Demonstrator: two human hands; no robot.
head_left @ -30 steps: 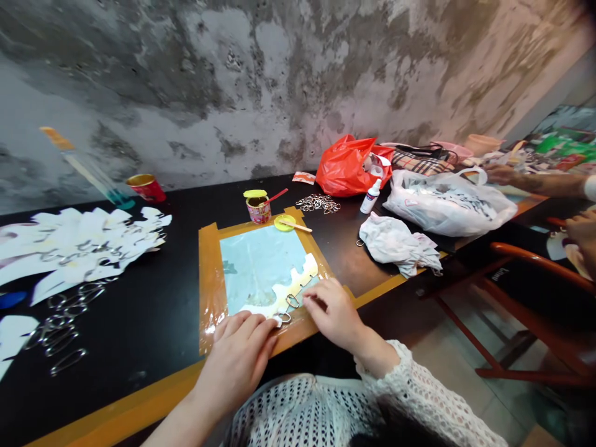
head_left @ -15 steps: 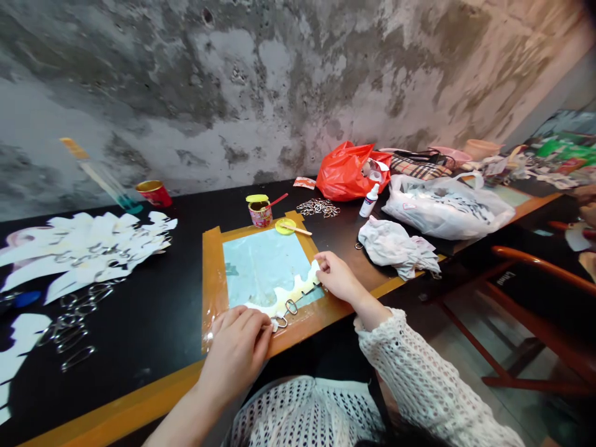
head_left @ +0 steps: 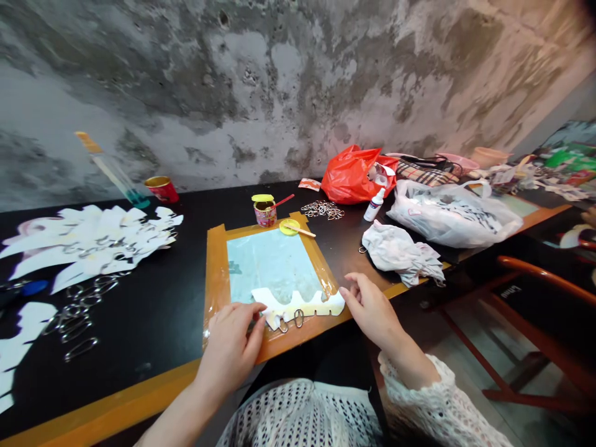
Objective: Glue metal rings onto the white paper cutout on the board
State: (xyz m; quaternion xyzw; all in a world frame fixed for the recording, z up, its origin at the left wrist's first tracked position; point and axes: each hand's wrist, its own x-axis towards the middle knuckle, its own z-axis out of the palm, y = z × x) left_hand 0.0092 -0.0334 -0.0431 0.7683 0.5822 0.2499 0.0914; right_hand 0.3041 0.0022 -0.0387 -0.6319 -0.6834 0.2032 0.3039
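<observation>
My left hand (head_left: 231, 344) presses the white cutout's (head_left: 298, 304) left end; my right hand (head_left: 372, 310) hovers loose just right of it.

Even, soft daylight, brighter at right. Faint shadows. Glare on plastic film (head_left: 274, 264). Wide-angle bending at edges; corners blurred, centre sharp.

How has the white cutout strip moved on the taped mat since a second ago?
Yes. The white cutout strip swung from slanting up the taped mat's right border to lying flat along its near edge.
</observation>
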